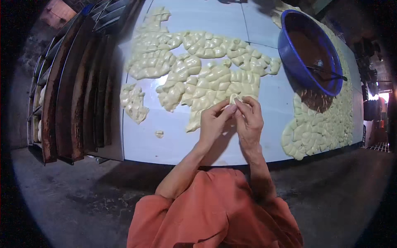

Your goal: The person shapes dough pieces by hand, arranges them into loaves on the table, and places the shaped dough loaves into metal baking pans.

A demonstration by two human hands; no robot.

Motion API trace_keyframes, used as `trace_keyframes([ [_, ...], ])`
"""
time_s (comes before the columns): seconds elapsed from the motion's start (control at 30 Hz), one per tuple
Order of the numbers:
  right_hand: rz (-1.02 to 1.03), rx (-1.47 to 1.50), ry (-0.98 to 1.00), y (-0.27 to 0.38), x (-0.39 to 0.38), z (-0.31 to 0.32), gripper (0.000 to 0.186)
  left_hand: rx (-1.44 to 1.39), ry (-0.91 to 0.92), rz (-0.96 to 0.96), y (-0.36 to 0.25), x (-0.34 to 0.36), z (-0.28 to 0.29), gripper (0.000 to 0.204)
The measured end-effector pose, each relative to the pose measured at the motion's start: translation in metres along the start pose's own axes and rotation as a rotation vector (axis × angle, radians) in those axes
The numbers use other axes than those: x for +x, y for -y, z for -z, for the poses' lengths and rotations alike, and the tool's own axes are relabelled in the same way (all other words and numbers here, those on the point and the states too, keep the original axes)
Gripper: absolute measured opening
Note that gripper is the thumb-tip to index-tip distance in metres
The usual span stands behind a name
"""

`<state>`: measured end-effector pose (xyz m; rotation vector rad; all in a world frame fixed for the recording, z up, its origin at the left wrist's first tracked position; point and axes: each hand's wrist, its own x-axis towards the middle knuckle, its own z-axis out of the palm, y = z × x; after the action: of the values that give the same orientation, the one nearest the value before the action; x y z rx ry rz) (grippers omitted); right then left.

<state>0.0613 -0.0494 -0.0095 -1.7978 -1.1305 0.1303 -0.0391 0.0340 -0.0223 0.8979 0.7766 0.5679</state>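
Both the left hand [213, 120] and right hand [249, 117] are pinching a small pale piece of soft dough [234, 98] at the near edge of the large dough sheet [198, 70], apparently shaping it, needing gentle folding.

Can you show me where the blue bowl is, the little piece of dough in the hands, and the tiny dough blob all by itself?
blue bowl [289, 53]: head view, on its left outer wall.
dough piece [234, 97]: head view, top edge above the fingertips.
lone dough blob [159, 133]: head view, its middle.
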Motion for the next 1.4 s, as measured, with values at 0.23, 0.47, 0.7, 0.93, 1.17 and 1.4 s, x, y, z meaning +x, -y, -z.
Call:
trace_keyframes([
  [0.23,-0.362,0.427,-0.015,0.003,-0.001,-0.026,0.022,0.143,0.016,-0.058,-0.015,0.009,0.025,0.038],
  [0.47,-0.306,0.375,0.094,0.001,-0.005,-0.015,0.025,0.074,0.109,0.03,-0.025,0.006,0.029,0.035],
  [0.7,-0.248,0.403,0.385,0.008,-0.008,0.007,0.037,0.121,0.237,0.218,-0.036,0.018,0.049,0.035],
  [0.93,0.103,0.304,0.044,-0.005,-0.006,-0.005,0.021,0.044,0.27,0.085,-0.035,0.002,0.043,0.034],
  [1.17,0.092,0.217,-0.181,-0.017,-0.024,-0.032,0.019,0.193,0.338,-0.015,-0.02,-0.008,0.039,0.032],
  [1.4,-0.268,0.195,0.075,-0.005,-0.031,-0.009,0.018,0.306,0.197,0.102,-0.01,-0.01,0.043,0.023],
])
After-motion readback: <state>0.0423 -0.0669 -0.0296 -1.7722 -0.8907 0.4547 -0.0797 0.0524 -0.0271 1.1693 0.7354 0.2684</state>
